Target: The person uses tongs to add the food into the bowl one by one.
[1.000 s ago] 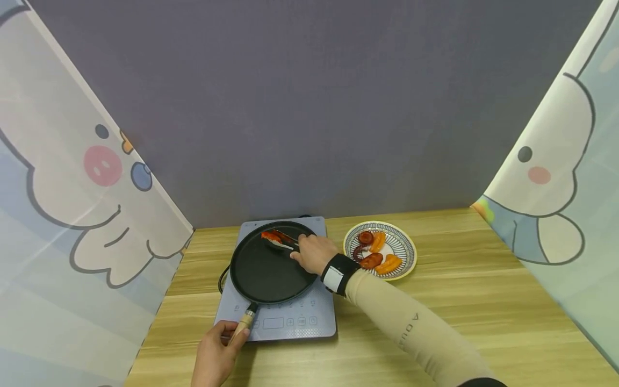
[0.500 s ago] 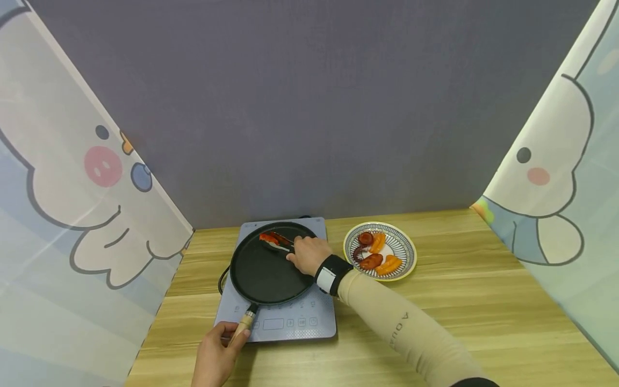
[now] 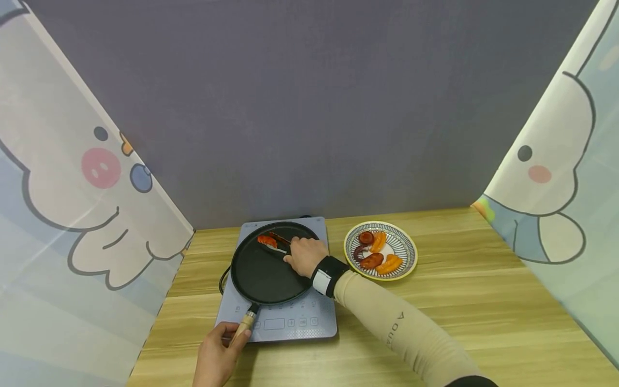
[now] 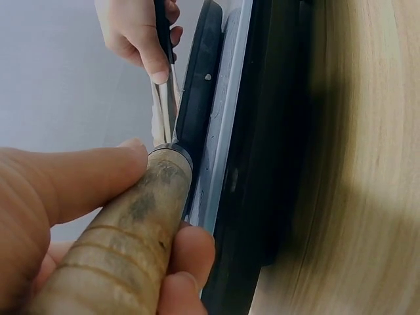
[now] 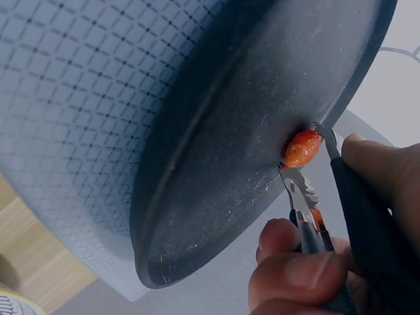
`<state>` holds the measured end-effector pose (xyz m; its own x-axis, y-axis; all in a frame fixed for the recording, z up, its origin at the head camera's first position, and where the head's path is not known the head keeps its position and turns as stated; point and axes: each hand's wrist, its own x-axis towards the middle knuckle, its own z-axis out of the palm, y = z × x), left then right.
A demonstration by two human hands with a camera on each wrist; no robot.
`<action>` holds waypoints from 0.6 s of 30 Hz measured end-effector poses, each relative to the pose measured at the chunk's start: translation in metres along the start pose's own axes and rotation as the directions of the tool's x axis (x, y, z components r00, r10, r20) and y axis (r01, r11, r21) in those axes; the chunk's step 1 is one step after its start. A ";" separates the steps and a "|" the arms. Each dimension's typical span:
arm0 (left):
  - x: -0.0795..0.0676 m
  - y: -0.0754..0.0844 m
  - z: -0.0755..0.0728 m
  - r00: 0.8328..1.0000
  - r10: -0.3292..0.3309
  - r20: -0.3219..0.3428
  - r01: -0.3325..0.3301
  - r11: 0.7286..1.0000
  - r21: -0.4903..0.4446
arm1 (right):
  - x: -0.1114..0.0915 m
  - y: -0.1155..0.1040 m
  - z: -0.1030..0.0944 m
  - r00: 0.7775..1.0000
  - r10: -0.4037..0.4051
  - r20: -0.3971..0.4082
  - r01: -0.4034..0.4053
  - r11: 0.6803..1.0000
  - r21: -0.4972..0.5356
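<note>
My left hand [image 3: 218, 349] grips the wooden handle [image 3: 245, 321] of a round black frying pan [image 3: 271, 279]. In the left wrist view, the thumb lies along the handle [image 4: 125, 230] and the fingertips curl beneath it. My right hand [image 3: 307, 257] holds black-handled tongs [image 5: 357, 210] with metal tips over the pan's far side. Between the spread tips is a small orange-red food piece [image 5: 303, 148], close over the pan surface, one tip on either side of it. From the head view, the food piece [image 3: 267, 240] lies toward the pan's back left.
The pan stands on a flat grey induction cooker [image 3: 316, 328] on a wooden table [image 3: 459, 279]. To its right is a patterned plate [image 3: 410, 250] bearing several orange and reddish-brown food pieces [image 3: 371, 262]. A grey wall [image 3: 319, 107] rises behind, with cartoon-printed panels [image 3: 541, 188] at both sides.
The right hand has moved slightly left with the tongs, carrying the food piece a little left and nearer. The tong tips have spread apart. The left hand stays on the handle.
</note>
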<state>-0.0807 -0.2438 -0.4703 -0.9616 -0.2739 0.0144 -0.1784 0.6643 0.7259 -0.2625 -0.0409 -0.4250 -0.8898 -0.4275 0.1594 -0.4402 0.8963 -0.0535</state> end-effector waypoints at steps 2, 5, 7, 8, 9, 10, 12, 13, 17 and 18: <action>0.000 0.000 0.000 1.000 0.002 0.000 -0.002 1.000 0.001 | -0.001 0.000 0.000 1.000 -0.005 0.007 0.005 1.000 -0.006; 0.000 0.000 0.000 1.000 0.003 -0.004 -0.003 1.000 0.002 | -0.002 0.001 0.000 1.000 -0.004 0.006 0.004 1.000 -0.006; 0.000 0.000 0.000 1.000 0.005 -0.006 -0.005 1.000 0.003 | -0.004 0.001 0.000 1.000 0.000 0.005 0.000 1.000 -0.002; 0.000 0.000 0.000 1.000 0.005 -0.007 -0.005 1.000 0.004 | -0.004 0.001 -0.001 1.000 0.002 0.004 -0.002 1.000 0.000; 0.000 0.000 0.000 1.000 0.006 -0.009 -0.006 1.000 0.004 | -0.005 0.002 -0.001 1.000 0.004 0.005 -0.004 1.000 0.000; 0.000 0.000 0.000 1.000 0.007 -0.008 -0.007 1.000 0.004 | -0.005 0.002 0.000 1.000 0.004 0.006 -0.004 1.000 -0.001; 0.000 0.001 0.000 1.000 0.010 -0.009 -0.010 1.000 0.004 | -0.006 0.002 0.000 1.000 0.003 0.005 -0.003 1.000 -0.003; 0.000 0.001 0.000 1.000 0.010 -0.009 -0.010 1.000 0.004 | -0.007 0.002 0.000 1.000 0.001 0.004 -0.001 1.000 -0.004; 0.000 0.001 0.000 1.000 0.007 -0.009 -0.007 1.000 0.005 | -0.007 0.001 0.000 1.000 -0.003 -0.004 0.003 1.000 -0.005; 0.000 0.001 0.000 1.000 0.006 -0.010 -0.006 1.000 0.004 | -0.007 0.001 0.000 1.000 -0.003 -0.005 0.003 1.000 -0.003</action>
<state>-0.0805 -0.2429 -0.4696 -0.9604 -0.2773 0.0255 -0.1739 0.6688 0.7228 -0.2563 -0.0368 -0.4263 -0.8878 -0.4297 0.1649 -0.4426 0.8953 -0.0499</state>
